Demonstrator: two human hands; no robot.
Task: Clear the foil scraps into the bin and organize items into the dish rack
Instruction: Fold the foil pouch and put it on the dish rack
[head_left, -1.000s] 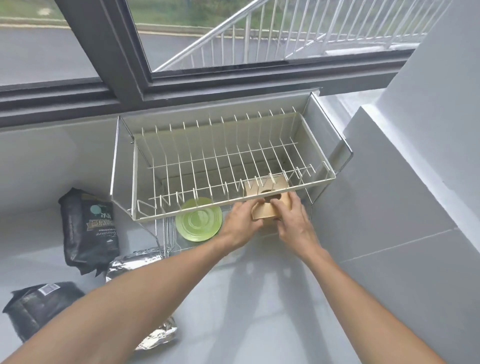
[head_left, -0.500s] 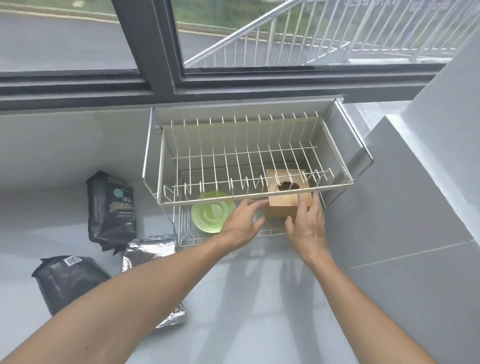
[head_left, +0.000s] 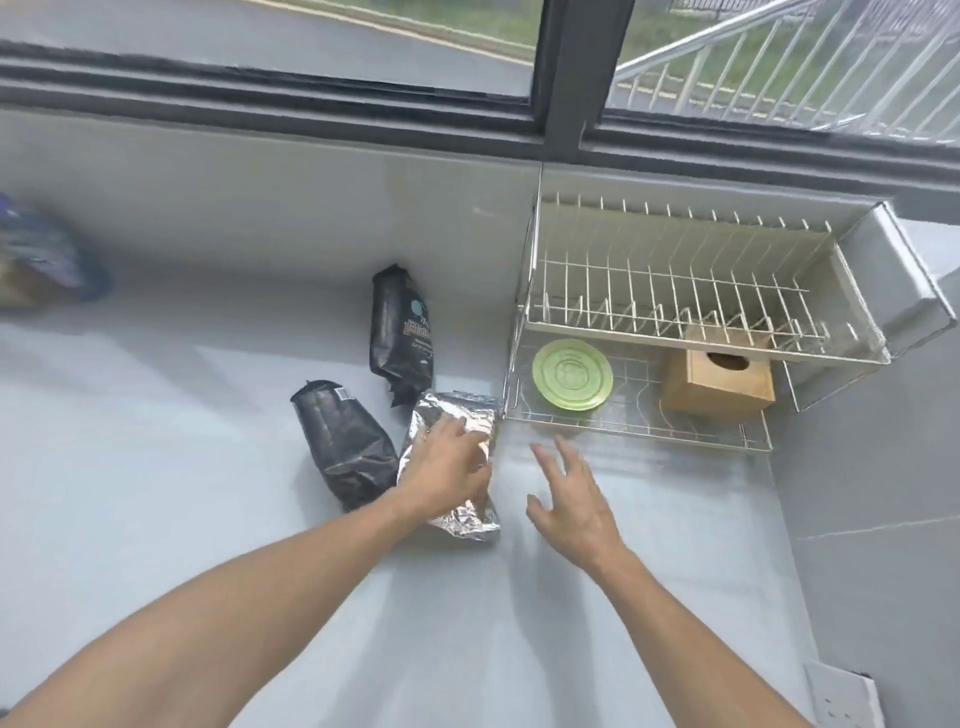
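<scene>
Silver foil is under the left hand now: the palm lies on the foil pouch, with the fingers bent loosely over its top, but not yet closed around it. The right hand is open and empty, fingers spread, just beside the pouch above the worktop.

A moment ago both hands were at the dish rack, setting the wooden box on its lower shelf. The box stands there alone now, near the green plate, so I think that item is finished. The hands have come back to the left, and the pouch is the next thing to handle.

Two black bags lie touching or almost touching the pouch. No bin is visible, so where the foil goes I cannot say.
</scene>
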